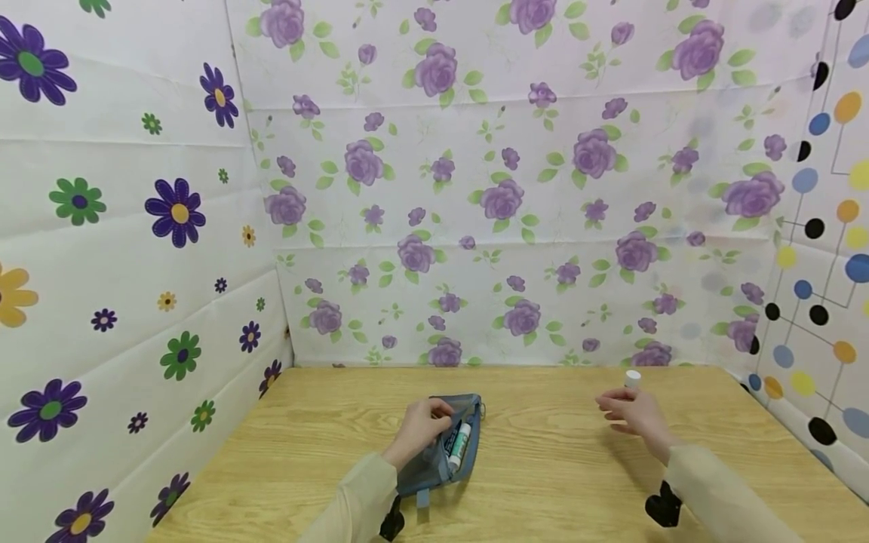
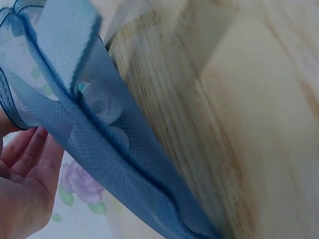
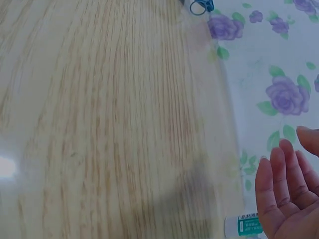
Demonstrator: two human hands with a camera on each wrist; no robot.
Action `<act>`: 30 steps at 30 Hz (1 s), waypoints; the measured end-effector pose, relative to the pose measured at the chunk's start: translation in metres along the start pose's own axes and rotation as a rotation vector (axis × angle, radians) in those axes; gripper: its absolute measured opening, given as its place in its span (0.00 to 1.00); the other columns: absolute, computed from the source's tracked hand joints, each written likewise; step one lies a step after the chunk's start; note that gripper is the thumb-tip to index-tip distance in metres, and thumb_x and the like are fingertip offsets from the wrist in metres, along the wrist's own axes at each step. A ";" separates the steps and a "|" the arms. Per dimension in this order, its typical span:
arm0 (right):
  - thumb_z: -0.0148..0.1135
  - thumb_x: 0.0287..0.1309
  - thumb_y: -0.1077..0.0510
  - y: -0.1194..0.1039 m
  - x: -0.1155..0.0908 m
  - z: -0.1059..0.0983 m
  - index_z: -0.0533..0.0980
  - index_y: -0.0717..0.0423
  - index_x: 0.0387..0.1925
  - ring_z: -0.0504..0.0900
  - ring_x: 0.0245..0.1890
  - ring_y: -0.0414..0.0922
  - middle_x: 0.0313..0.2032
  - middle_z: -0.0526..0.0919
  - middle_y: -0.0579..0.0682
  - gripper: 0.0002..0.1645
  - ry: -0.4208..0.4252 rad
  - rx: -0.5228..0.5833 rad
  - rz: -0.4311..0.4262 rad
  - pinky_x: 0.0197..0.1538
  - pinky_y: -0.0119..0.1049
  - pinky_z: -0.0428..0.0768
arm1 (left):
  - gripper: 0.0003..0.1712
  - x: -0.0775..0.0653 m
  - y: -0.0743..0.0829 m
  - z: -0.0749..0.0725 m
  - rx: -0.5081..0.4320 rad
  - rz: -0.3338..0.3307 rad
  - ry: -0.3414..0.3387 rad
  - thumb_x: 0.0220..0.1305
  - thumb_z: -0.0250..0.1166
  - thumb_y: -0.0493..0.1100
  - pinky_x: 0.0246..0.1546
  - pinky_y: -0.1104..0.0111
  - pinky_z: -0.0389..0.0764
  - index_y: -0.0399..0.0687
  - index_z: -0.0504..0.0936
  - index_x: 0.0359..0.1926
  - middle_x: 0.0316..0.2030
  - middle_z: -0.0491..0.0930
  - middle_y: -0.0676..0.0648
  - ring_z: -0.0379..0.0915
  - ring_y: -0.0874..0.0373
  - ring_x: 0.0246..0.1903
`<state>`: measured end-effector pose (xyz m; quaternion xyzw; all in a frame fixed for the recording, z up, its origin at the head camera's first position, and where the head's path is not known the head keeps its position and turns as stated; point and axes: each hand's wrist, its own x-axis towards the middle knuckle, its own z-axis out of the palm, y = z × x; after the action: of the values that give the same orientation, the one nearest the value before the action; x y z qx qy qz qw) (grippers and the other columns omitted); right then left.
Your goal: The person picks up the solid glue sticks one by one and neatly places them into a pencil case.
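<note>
A blue-grey mesh zip pouch [image 1: 426, 477] lies unzipped on the table, left of centre. My left hand [image 1: 422, 428] grips its far side by the zipped edge, and in the left wrist view the left fingers [image 2: 37, 152] show behind the mesh. A white and green glue stick [image 1: 459, 446] lies inside, beside a dark printed item. Two round white ends [image 2: 102, 102] show through the mesh. Off to the right, my right hand [image 1: 634, 413] hovers with relaxed fingers and nothing in them. Just behind it stands another glue stick [image 1: 633, 378], partly hidden by the hand.
The wood-grain table [image 1: 543, 467] is bounded by a purple-flowered cloth [image 1: 468, 302] at the back. Daisy-print cloth [image 1: 136, 302] hangs at the left, dotted cloth [image 1: 815, 339] at the right. A ring [image 3: 198, 7] hangs at the pouch's end.
</note>
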<state>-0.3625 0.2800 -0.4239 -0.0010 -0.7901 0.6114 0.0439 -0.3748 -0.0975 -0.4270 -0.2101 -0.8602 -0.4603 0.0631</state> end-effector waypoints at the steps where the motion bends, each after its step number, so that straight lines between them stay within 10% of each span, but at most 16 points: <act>1: 0.61 0.55 0.50 0.004 0.002 -0.003 0.70 0.69 0.45 0.77 0.37 0.54 0.36 0.78 0.57 0.26 0.003 0.010 -0.016 0.38 0.45 0.77 | 0.08 0.000 0.000 0.000 -0.001 -0.001 -0.001 0.57 0.57 0.32 0.12 0.71 0.71 0.37 0.80 0.37 0.26 0.75 0.51 0.66 0.62 0.15; 19: 0.67 0.48 0.51 0.077 0.048 -0.039 0.70 0.56 0.41 0.77 0.30 0.37 0.34 0.75 0.47 0.22 0.353 0.172 -0.158 0.32 0.33 0.78 | 0.09 0.000 -0.001 0.000 -0.018 0.003 -0.002 0.58 0.57 0.32 0.11 0.71 0.70 0.35 0.80 0.38 0.26 0.75 0.51 0.65 0.62 0.14; 30: 0.62 0.54 0.54 0.017 0.003 -0.026 0.65 0.68 0.53 0.74 0.34 0.33 0.45 0.73 0.60 0.30 0.480 0.002 -0.101 0.33 0.25 0.75 | 0.08 0.000 -0.001 0.000 -0.012 0.011 -0.002 0.58 0.56 0.31 0.11 0.70 0.70 0.35 0.80 0.38 0.25 0.75 0.51 0.66 0.61 0.14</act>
<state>-0.3642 0.3093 -0.4338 -0.1064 -0.7557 0.5913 0.2609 -0.3749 -0.0981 -0.4275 -0.2159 -0.8564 -0.4647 0.0635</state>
